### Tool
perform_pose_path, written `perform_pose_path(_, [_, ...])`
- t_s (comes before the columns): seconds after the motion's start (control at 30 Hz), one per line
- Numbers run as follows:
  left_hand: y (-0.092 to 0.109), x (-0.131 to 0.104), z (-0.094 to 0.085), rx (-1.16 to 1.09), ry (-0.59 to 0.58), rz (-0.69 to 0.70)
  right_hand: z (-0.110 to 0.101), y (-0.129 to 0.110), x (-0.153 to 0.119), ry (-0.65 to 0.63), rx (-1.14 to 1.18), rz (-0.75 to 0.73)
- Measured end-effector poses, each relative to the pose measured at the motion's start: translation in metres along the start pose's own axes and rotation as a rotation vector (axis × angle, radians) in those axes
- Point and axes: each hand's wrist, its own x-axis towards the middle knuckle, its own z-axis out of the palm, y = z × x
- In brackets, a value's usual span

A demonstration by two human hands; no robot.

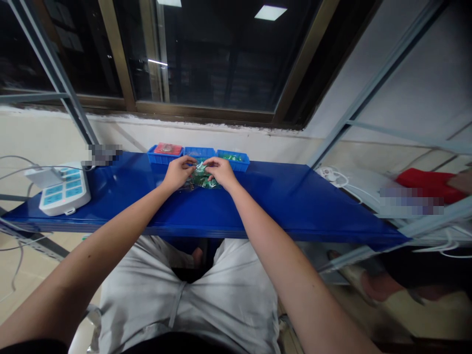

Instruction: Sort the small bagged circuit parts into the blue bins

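Both of my hands meet over a clear plastic bag (206, 181) of small green pieces, lying on the blue shelf top. My left hand (179, 173) has its fingertips pinched at the left side of the bag's upper part. From the right, my right hand (220, 172) pinches the same shiny plastic with thumb and finger. Just behind the hands stand blue bins: the left bin (164, 157) bears a red packet (168, 148), the middle bin (199, 151) is partly hidden by my hands, and the right bin (241, 163) holds green pieces (230, 157).
A white power strip (65, 189) with a plugged-in adapter and cables lies at the shelf's left end. Grey metal posts (332, 140) rise at both sides. Behind is a wall with a dark window (217, 59). At right, another person's red sleeve (424, 184) shows beside white cables (341, 179).
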Motion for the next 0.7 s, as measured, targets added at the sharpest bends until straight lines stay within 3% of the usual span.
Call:
perform_pose_path(0.13, [-0.003,0.0,-0.002,0.121,0.039,0.07,-0.003,0.003,0.003,0.054,-0.008,0.048])
perform_pose_path(0.23, [-0.007,0.001,-0.004,0.252,0.073,0.119,-0.011,0.005,0.007,0.197,0.124,0.091])
perform_pose_path(0.43, [-0.018,0.004,-0.004,0.469,-0.092,0.167,-0.033,0.004,0.013,0.462,0.405,0.247])
perform_pose_path(0.6, [-0.029,0.004,-0.002,0.572,-0.196,0.208,-0.034,0.01,0.016,0.5,0.421,0.231])
perform_pose_path(0.7, [-0.034,0.004,-0.002,0.63,-0.227,0.215,-0.037,0.021,0.021,0.478,0.296,0.178])
